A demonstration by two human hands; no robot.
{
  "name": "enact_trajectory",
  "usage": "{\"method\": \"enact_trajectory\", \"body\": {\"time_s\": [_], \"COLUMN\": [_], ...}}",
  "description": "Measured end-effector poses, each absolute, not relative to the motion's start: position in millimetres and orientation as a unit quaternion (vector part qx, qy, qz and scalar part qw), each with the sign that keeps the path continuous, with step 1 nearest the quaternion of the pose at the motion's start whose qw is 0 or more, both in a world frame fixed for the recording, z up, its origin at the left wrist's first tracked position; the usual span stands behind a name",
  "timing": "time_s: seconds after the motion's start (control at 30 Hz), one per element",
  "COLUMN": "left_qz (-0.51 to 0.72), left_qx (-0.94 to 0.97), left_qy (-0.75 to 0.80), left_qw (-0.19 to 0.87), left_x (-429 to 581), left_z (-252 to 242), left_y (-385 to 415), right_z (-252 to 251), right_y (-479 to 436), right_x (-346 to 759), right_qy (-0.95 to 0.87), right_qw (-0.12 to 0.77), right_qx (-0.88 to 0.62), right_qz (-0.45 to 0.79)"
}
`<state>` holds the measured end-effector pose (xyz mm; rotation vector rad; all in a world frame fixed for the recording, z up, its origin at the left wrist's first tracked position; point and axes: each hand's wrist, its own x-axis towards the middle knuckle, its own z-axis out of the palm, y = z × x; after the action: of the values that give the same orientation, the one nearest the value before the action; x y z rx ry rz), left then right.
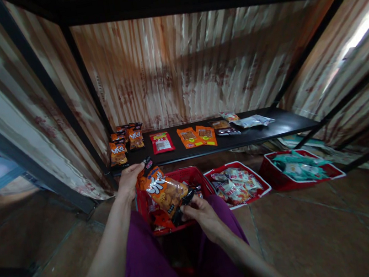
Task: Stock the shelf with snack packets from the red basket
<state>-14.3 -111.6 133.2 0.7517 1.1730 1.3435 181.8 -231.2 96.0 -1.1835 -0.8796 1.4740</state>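
Between my hands hangs an orange and black snack bag (164,188), tilted, with a clear front that shows brown snack pieces. My left hand (130,179) grips its upper left end, and my right hand (200,212) pinches the lower right corner. Right beneath the bag is a red basket (189,171) holding more packets, partly hidden by the bag. Ahead, on the left end of the black shelf (180,154), several similar orange snack bags (118,152) stand grouped together.
Along the shelf lie a red packet (162,142), two orange packets (188,138) and a silvery packet (254,121). To the right on the tiled floor are a red basket of white packets (238,183) and another of green packets (301,166). Black posts (83,79) frame the shelf before a striped curtain (173,66).
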Motion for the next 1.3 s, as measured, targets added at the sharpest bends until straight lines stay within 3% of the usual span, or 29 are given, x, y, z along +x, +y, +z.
{"method": "enact_trajectory", "body": {"time_s": [0.33, 0.83, 1.1, 1.3], "left_qz": [0.568, 0.572, 0.575, 0.589], "left_qx": [0.279, 0.327, 0.381, 0.354], "left_qy": [0.507, 0.509, 0.505, 0.522], "left_qw": [0.586, 0.554, 0.52, 0.505], "left_x": [-12, -5, 1, 10], "left_z": [130, 128, 126, 122], "left_y": [-106, -104, -104, -104], "right_z": [108, 101, 96, 96], "right_y": [-231, -228, -223, -224], "right_x": [181, 183, 187, 191], "right_qy": [-0.341, -0.327, -0.461, -0.638], "right_qw": [0.511, 0.561, 0.579, 0.529], "right_qx": [-0.449, -0.478, -0.49, -0.517], "right_qz": [0.649, 0.591, 0.46, 0.215]}}
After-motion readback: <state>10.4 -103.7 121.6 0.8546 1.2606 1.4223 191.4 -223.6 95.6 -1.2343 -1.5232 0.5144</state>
